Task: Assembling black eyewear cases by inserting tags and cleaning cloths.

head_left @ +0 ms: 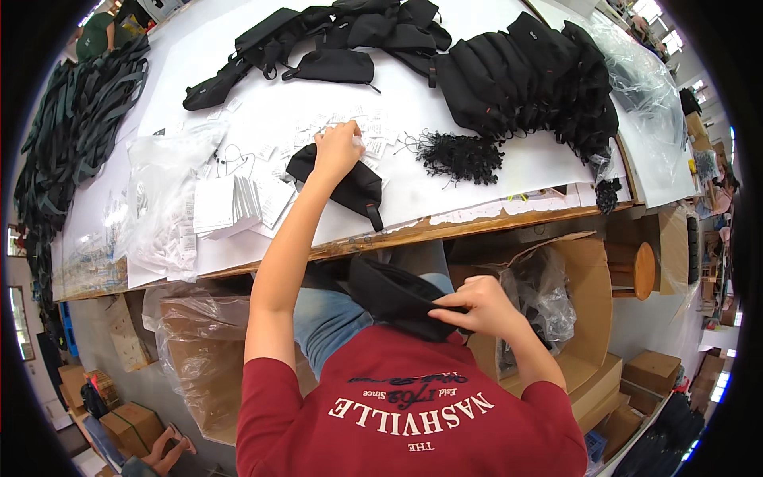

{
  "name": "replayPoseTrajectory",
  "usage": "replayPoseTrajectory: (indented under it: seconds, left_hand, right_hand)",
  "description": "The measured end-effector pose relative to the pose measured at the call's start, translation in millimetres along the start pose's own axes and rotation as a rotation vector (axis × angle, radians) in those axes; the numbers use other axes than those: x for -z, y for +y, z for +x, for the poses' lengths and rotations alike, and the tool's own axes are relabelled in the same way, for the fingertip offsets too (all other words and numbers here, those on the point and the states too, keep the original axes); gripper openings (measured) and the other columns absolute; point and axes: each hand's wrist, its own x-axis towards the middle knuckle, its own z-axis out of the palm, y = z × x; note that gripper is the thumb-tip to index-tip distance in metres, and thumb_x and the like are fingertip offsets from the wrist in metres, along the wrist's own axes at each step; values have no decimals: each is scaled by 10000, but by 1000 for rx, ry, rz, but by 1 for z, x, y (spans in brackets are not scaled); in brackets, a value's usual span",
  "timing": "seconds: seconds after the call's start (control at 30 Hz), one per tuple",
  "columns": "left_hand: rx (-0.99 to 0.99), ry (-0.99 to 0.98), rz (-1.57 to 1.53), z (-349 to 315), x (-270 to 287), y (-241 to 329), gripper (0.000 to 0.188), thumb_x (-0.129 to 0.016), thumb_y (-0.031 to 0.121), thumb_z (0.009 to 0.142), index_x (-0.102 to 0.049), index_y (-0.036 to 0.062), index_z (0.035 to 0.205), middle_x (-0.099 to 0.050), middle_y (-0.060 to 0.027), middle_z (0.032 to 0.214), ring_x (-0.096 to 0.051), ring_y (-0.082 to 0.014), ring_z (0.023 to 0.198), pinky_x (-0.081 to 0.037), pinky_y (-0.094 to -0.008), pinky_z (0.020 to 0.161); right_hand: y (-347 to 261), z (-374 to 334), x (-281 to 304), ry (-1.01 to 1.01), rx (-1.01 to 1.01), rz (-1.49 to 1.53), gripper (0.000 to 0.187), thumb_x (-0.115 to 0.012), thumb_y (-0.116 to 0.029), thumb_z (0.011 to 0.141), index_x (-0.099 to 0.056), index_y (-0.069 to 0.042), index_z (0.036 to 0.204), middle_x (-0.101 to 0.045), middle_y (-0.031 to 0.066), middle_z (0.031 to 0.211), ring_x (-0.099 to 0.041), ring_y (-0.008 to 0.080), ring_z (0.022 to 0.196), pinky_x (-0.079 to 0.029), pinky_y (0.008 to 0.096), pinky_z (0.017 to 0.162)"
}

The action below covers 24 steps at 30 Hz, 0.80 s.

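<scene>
My left hand point(340, 149) reaches over the table with its fingers pinched together among small white labels point(319, 121). Something whitish shows at its fingertips, too small to make out. Beneath that wrist lies a black zip pouch point(359, 191), its end loop toward the table edge. In my lap rests another black pouch point(393, 292), its mouth partly open. My right hand point(481, 306) pinches that pouch's rim between thumb and fingers.
Black pouches point(517, 79) are stacked at the far right, beside a bundle of black cords point(459, 157). White cards point(226, 205) and a clear plastic bag point(163, 199) lie left. Dark straps point(75, 135) heap at the far left. Cardboard boxes point(584, 294) stand below the table edge.
</scene>
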Motion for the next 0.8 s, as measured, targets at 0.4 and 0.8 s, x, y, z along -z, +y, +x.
replayPoseTrajectory:
  seconds: [0.4,0.8]
  left_hand:
    - [-526,-117,-594,-116,112,83,97,-707,117,776,-654,60,834,-637,-28,893,-557,-236,944,-403,-340,871]
    - [494,134,-2101,-196,48,76,571,-690,172,850,-407,54,1332,-511,-82,1258,-509,-206,1147,-417,-348,981]
  right_hand:
    - [-7,52,34,170,276,-410,150,-765,-199,706,-725,-145,840,-465,-24,496,-454,141,446,-347,286,475]
    - [-27,69,-18,457,208,-205,239,-785,-135,690,-724,-91,917,-447,-22,488,-403,128,426,-282,279,458]
